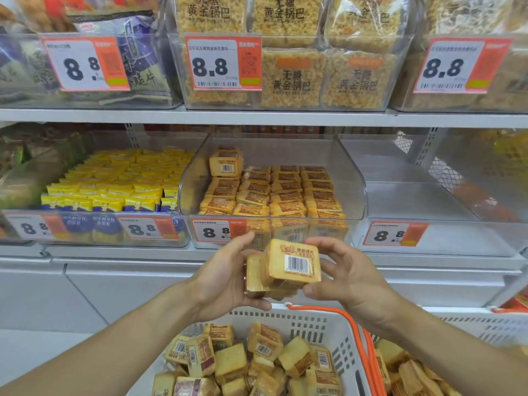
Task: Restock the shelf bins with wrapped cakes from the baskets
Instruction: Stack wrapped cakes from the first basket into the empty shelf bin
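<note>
Head view: left hand (228, 277) partly hides held wrapped cakes (288, 267).

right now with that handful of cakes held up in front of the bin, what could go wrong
1. Both hands, left and right, share a loose stack of wrapped cakes; the lower ones look skewed and could slip from the grip into the white basket.
2. The middle clear bin has tidy rows; dropping the stack in could knock them askew.
3. The lone cake standing on the back row could topple if bumped.
</note>
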`<state>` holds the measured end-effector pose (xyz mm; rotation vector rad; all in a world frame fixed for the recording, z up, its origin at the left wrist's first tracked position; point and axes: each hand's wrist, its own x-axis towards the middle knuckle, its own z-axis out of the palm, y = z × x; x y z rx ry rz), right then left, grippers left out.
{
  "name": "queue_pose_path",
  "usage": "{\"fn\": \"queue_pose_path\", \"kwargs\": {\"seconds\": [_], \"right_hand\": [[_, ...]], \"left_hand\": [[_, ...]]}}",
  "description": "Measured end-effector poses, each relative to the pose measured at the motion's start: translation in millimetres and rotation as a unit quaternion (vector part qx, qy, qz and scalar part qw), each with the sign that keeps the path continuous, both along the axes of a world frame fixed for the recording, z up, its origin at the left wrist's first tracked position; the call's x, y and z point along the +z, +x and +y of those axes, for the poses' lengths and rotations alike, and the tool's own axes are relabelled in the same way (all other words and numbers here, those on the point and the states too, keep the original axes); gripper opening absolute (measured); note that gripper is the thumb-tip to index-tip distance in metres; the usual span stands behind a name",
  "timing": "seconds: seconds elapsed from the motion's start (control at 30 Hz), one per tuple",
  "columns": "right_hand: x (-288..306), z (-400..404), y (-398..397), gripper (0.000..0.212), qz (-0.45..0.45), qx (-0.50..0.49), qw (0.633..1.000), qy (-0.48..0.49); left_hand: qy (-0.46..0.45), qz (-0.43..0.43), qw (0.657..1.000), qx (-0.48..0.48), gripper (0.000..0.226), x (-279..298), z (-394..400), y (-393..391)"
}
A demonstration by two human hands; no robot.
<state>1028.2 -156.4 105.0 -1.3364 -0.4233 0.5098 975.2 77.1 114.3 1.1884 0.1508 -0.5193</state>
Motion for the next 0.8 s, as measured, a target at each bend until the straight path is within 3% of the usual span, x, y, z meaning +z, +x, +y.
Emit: {"fn": "queue_pose_path", "kwargs": {"seconds": [0.13,0.23,0.3,0.4,0.43,0.53,0.6,0.67,0.73,0.8], "right_hand": [[-1.0,6.3,-3.7,0.068,-0.133,-0.027,0.983,-0.121],[-0.1,8.4,-6.3,0.070,-0.170,-0.011,0.967,-0.191],[4.0,9.4,-9.1,0.072,-0.101,0.041,0.973,-0.206],[9.9,9.9,-13.5,0.070,0.113,0.116,0.975,-0.154],[11.3,10.8,-14.8,0.065,0.144,0.136,0.971,-0.138],[17.3,19.4,-15.5,0.058,0.121,0.118,0.980,-0.107],[24.7,30.3,-13.3,0.060,0.078,0.041,0.992,-0.095],[33.9,42.6,-12.0,0.056,0.044,-0.049,0.995,-0.075],[46.4,60.3,-8.1,0.049,0.039,-0.111,0.992,-0.042],[58.8,80.1,2.3,0.045,0.031,-0.145,0.989,-0.018]], "left_hand": [[0.069,-0.048,0.996,-0.029,0.063,2.2,-4.7,-3.1],[0.092,-0.048,0.994,-0.028,0.066,0.6,-9.6,-6.5],[0.096,-0.052,0.993,-0.043,0.063,-0.1,-8.2,-7.6],[0.082,-0.056,0.991,-0.084,0.075,1.7,-0.6,-11.7],[0.081,-0.057,0.991,-0.088,0.081,2.1,1.8,-13.4],[0.107,-0.074,0.991,-0.038,0.083,8.9,5.3,-16.8],[0.110,-0.111,0.985,0.066,0.072,16.7,6.1,-13.8],[0.126,-0.172,0.953,0.215,0.046,23.8,11.3,-9.4],[0.244,-0.248,0.861,0.371,0.016,28.3,26.1,-7.9],[0.356,-0.309,0.752,0.461,0.032,22.8,42.5,-4.3]]}}
